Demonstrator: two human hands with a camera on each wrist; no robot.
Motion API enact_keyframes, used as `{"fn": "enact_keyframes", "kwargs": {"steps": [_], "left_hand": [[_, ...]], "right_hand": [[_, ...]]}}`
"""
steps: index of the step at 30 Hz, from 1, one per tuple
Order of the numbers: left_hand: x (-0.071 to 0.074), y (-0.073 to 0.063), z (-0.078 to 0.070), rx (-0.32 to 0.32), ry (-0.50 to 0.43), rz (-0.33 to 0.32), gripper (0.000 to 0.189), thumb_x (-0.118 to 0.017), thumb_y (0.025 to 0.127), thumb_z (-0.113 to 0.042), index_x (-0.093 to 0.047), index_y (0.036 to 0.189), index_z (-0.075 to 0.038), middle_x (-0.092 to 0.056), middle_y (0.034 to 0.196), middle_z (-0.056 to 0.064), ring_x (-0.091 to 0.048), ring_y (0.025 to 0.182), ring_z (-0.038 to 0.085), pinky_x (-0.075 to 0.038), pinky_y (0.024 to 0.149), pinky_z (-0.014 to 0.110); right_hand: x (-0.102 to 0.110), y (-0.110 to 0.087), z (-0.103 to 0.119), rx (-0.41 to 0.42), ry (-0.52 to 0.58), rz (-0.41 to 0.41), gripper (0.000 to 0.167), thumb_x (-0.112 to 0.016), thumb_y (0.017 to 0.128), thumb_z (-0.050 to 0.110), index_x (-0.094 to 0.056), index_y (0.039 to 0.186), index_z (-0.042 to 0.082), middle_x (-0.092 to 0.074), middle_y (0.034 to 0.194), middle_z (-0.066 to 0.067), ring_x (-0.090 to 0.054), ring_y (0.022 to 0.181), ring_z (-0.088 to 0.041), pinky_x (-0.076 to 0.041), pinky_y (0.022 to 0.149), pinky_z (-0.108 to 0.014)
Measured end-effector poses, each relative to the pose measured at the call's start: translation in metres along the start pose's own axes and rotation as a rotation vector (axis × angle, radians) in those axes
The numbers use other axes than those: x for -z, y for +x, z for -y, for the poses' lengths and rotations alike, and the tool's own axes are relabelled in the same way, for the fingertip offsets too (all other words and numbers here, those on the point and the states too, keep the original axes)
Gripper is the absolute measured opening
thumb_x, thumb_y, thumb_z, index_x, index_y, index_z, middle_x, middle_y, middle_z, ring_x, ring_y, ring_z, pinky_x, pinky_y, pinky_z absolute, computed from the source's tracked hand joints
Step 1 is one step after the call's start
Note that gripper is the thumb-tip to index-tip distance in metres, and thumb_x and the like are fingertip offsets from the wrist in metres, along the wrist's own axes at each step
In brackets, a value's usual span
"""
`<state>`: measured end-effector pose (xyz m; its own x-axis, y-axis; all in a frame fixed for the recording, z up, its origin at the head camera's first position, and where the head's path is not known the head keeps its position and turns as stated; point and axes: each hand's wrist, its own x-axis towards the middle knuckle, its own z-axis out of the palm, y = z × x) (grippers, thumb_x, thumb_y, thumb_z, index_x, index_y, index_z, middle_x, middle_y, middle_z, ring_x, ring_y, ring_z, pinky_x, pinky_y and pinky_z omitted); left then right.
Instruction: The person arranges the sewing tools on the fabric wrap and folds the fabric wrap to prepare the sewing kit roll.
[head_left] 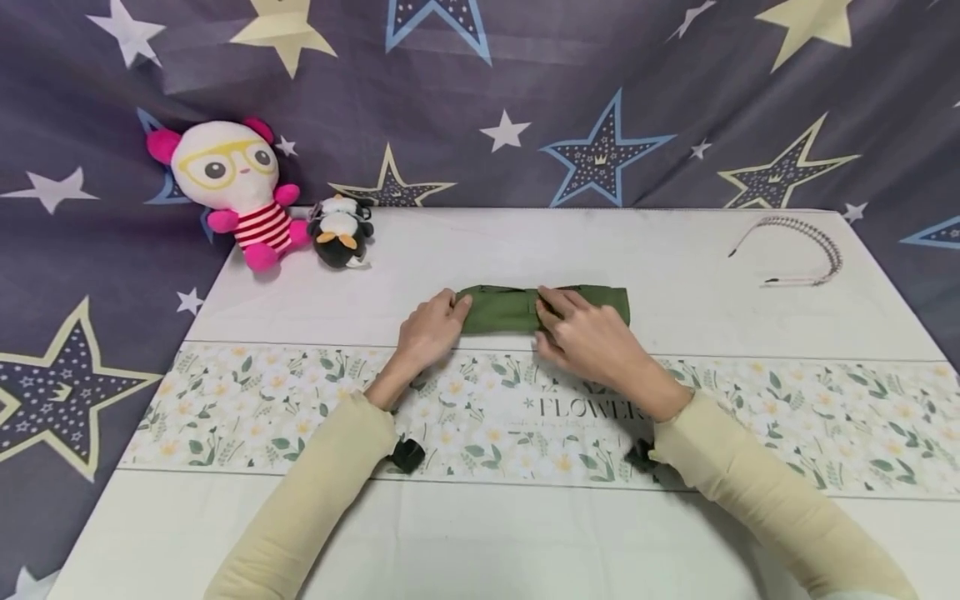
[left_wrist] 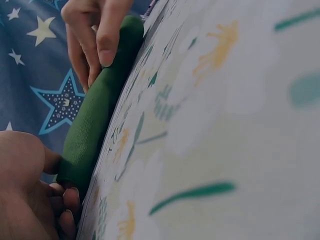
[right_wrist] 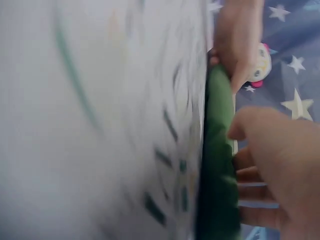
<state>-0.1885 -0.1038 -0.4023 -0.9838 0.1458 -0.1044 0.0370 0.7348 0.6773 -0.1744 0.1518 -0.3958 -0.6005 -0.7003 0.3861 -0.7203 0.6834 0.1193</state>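
Note:
A dark green rolled cloth (head_left: 497,312) lies crosswise on the table, just beyond the flowered band. My left hand (head_left: 431,330) pinches its left end; in the left wrist view the thumb is on the roll's end and the fingertips (left_wrist: 71,199) curl beneath. Over the right half of the roll is my right hand (head_left: 594,340), palm down, with fingertips resting on the cloth and the thumb apart on the near side. Those fingers (right_wrist: 252,195) reach the side of the green roll (right_wrist: 218,150) in the right wrist view. The palms hide both contact areas partly.
A pink and white plush toy (head_left: 238,187) sits at the back left beside a small penguin plush (head_left: 339,232). A thin headband (head_left: 828,250) lies at the back right. Behind the white table (head_left: 450,542) hangs a star-patterned curtain (head_left: 420,108). A flowered printed strip (head_left: 247,408) crosses the table.

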Motion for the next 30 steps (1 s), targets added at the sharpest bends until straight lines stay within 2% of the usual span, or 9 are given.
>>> {"fn": "enact_keyframes", "kwargs": {"steps": [1,3,15,18,20,22,25,28,30], "left_hand": [[0.000,0.000,0.000,-0.003,-0.004,-0.002,0.041,-0.038,0.113,-0.038,-0.055,0.090,-0.008,-0.047,0.071,0.006,-0.040,0.059,0.021,-0.034,0.058,0.036],[0.000,0.000,0.001,-0.008,-0.012,-0.005,0.042,-0.038,0.113,-0.038,-0.055,0.089,-0.009,-0.047,0.070,0.005,-0.040,0.058,0.020,-0.034,0.057,0.036],[-0.001,-0.002,0.002,0.001,-0.075,-0.007,0.041,-0.042,0.112,-0.039,-0.059,0.095,-0.006,-0.048,0.069,0.003,-0.040,0.057,0.019,-0.034,0.055,0.034],[0.000,-0.002,0.004,-0.009,-0.113,-0.018,0.038,-0.043,0.112,-0.037,-0.060,0.103,-0.004,-0.051,0.072,0.005,-0.042,0.059,0.019,-0.036,0.058,0.035],[0.000,-0.002,0.006,-0.020,-0.145,-0.029,0.036,-0.045,0.112,-0.036,-0.059,0.109,-0.003,-0.055,0.078,0.007,-0.046,0.062,0.021,-0.039,0.062,0.035],[0.001,-0.003,0.007,-0.027,-0.175,-0.044,0.033,-0.046,0.112,-0.034,-0.056,0.114,-0.002,-0.059,0.085,0.009,-0.051,0.066,0.022,-0.042,0.066,0.036],[0.002,-0.005,0.007,-0.026,-0.216,-0.064,0.031,-0.050,0.110,-0.033,-0.056,0.114,-0.003,-0.061,0.091,0.011,-0.054,0.072,0.024,-0.044,0.071,0.037],[0.003,-0.007,0.007,-0.018,-0.251,-0.074,0.029,-0.054,0.109,-0.031,-0.060,0.111,-0.002,-0.060,0.090,0.010,-0.052,0.073,0.023,-0.043,0.072,0.036],[0.002,-0.008,0.007,-0.019,-0.273,-0.084,0.027,-0.055,0.109,-0.027,-0.063,0.110,-0.001,-0.059,0.090,0.010,-0.050,0.073,0.023,-0.042,0.073,0.036]], "right_hand": [[-0.001,-0.002,-0.001,-0.003,0.002,-0.015,0.042,-0.068,0.096,0.025,-0.072,0.126,-0.003,-0.064,0.135,-0.022,-0.069,0.107,-0.037,-0.048,0.042,-0.034],[-0.003,-0.005,-0.001,-0.004,0.008,-0.037,0.043,-0.067,0.096,0.025,-0.070,0.129,-0.003,-0.063,0.136,-0.021,-0.068,0.108,-0.037,-0.049,0.043,-0.034],[-0.006,-0.013,-0.003,-0.100,0.212,-0.088,0.040,-0.064,0.098,0.017,-0.067,0.131,-0.004,-0.065,0.134,-0.021,-0.066,0.112,-0.039,-0.051,0.047,-0.033],[-0.005,-0.015,-0.006,-0.117,0.267,-0.134,0.039,-0.063,0.098,0.016,-0.067,0.130,-0.006,-0.065,0.130,-0.023,-0.065,0.113,-0.040,-0.059,0.068,-0.042],[-0.004,-0.019,-0.011,-0.154,0.300,-0.186,0.036,-0.064,0.097,0.014,-0.068,0.126,-0.007,-0.066,0.126,-0.025,-0.064,0.111,-0.041,-0.057,0.083,-0.048],[-0.002,-0.025,-0.018,-0.229,0.318,-0.245,0.032,-0.065,0.096,0.012,-0.069,0.119,-0.009,-0.066,0.120,-0.027,-0.062,0.108,-0.043,-0.051,0.092,-0.053],[0.002,-0.037,-0.028,-0.433,0.363,-0.304,0.026,-0.069,0.094,0.010,-0.068,0.110,-0.011,-0.061,0.111,-0.028,-0.056,0.100,-0.043,-0.047,0.085,-0.052],[0.007,-0.049,-0.034,-0.661,0.452,-0.281,0.022,-0.069,0.097,0.014,-0.064,0.101,-0.008,-0.058,0.097,-0.022,-0.053,0.087,-0.036,-0.043,0.074,-0.045],[0.008,-0.054,-0.035,-0.755,0.559,-0.221,0.023,-0.067,0.101,0.018,-0.063,0.098,-0.004,-0.059,0.090,-0.017,-0.054,0.079,-0.030,-0.043,0.069,-0.038]]}}
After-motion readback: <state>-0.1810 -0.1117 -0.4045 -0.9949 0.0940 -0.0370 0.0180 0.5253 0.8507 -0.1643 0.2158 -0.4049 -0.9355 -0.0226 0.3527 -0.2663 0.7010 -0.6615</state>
